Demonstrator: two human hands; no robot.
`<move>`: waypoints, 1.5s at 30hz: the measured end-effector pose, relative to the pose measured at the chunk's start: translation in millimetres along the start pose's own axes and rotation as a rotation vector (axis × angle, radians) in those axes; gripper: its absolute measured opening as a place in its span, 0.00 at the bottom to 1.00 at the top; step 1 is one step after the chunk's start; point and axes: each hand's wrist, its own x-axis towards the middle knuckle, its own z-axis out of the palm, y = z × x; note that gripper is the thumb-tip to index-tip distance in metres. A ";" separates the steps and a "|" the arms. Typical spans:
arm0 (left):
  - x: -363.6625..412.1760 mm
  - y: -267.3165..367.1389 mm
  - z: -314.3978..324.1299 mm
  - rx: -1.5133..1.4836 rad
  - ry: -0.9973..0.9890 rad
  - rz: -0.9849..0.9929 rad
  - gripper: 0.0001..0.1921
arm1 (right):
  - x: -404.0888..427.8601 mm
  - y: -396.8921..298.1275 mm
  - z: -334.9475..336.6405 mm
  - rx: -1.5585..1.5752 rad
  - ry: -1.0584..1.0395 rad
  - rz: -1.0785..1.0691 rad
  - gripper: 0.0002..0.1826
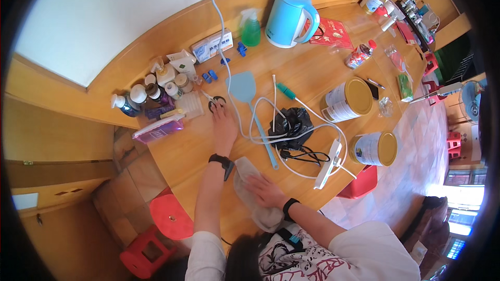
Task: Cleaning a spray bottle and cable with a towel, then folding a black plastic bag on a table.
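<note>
My left hand (225, 125) reaches across the wooden table, its fingertips at the black handles of a pair of scissors (210, 98). Whether the fingers grip them cannot be made out. A grey cloth (245, 168) lies bunched lengthwise near the table edge in front of me. My right hand (266, 190), slightly blurred, holds this cloth down from above with the palm. Just beyond my left hand is a clear ribbed plastic tray (190, 105). A blue fly swatter (242, 86) lies to the right of the scissors, its handle pointing towards me.
A white cable joins a power strip (329, 164) beside a black plastic bag (297, 125). Two gold-lidded cans (340, 101) stand at right. Behind are an electric kettle (290, 19), a green spray bottle (250, 31) and several bottles (138, 93). Red stools (172, 214) flank the table.
</note>
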 end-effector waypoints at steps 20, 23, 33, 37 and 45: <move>-227.3 82.1 -87.2 -0.221 -0.355 0.018 0.31 | -10.5 9.4 25.9 -0.048 0.126 -0.057 0.29; -247.5 82.5 -91.0 -0.346 -0.271 -0.016 0.31 | -18.5 9.9 19.4 -0.019 0.091 -0.098 0.30; -186.4 68.8 -64.7 -0.011 -0.151 -0.040 0.27 | 85.2 46.9 -38.9 0.454 0.521 0.217 0.21; -148.6 25.6 -55.4 -0.055 0.049 -0.446 0.24 | 194.8 6.5 -102.1 0.652 0.436 0.288 0.20; -132.2 38.1 -39.2 0.021 0.097 -0.782 0.23 | 342.5 62.2 -110.8 0.011 0.385 0.158 0.15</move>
